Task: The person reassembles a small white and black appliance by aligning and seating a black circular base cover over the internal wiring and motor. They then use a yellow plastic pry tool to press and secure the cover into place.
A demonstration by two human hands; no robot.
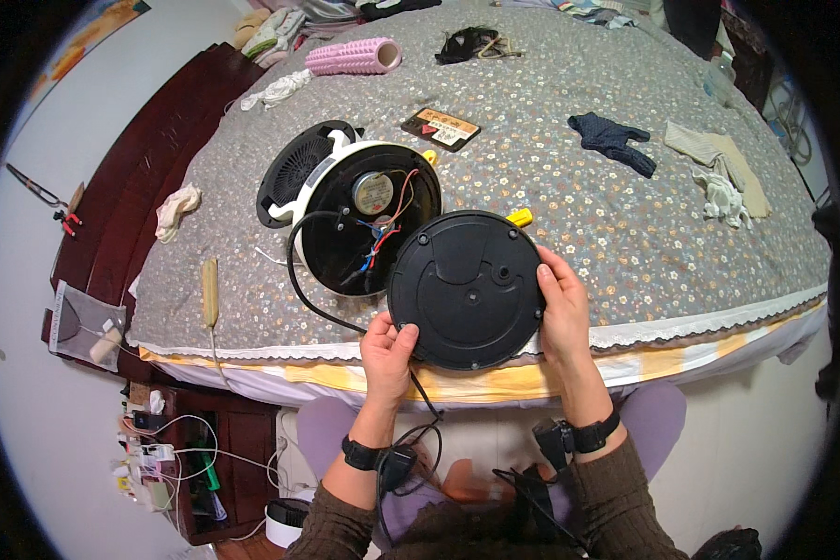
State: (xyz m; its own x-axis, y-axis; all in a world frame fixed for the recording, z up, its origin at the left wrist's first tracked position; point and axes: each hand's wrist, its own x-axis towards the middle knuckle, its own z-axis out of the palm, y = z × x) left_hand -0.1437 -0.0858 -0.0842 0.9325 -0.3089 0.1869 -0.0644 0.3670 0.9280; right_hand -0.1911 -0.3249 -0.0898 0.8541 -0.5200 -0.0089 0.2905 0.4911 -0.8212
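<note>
Head view: both hands on the black round cover (472,317), over the bed's (532,173) near edge, about mid-length. Left hand (388,353) grips the lower-left rim, thumb on the face. Right hand (566,303) grips the right rim, thumb on the face, fingers mostly hidden behind. Cover face is toward the camera: moulded rings, screw bosses around the rim, a small hole right of centre. Black wristbands (595,433) on both wrists.

Appliance body (325,254) just up-left of the cover, left of mid on the bed: white shell, black interior exposed. Inside: round silver motor (373,193) plus red, blue and brown wires (381,245). Black cable (307,299) loops out its left side and passes behind the left hand. Black grille (299,175) sits against the body's upper-left side. Yellow handle (520,217) shows just past the cover's upper-right rim; rest of it hidden.

Elsewhere on the bed: flat dark rectangular item (423,125) beyond the body; pink foam roller (345,57) toward the far left corner; black bundle (467,45) near the far edge; navy garment (611,143) and cream garment (730,166) toward the right edge; tan strip (210,292) near the near left corner.
</note>
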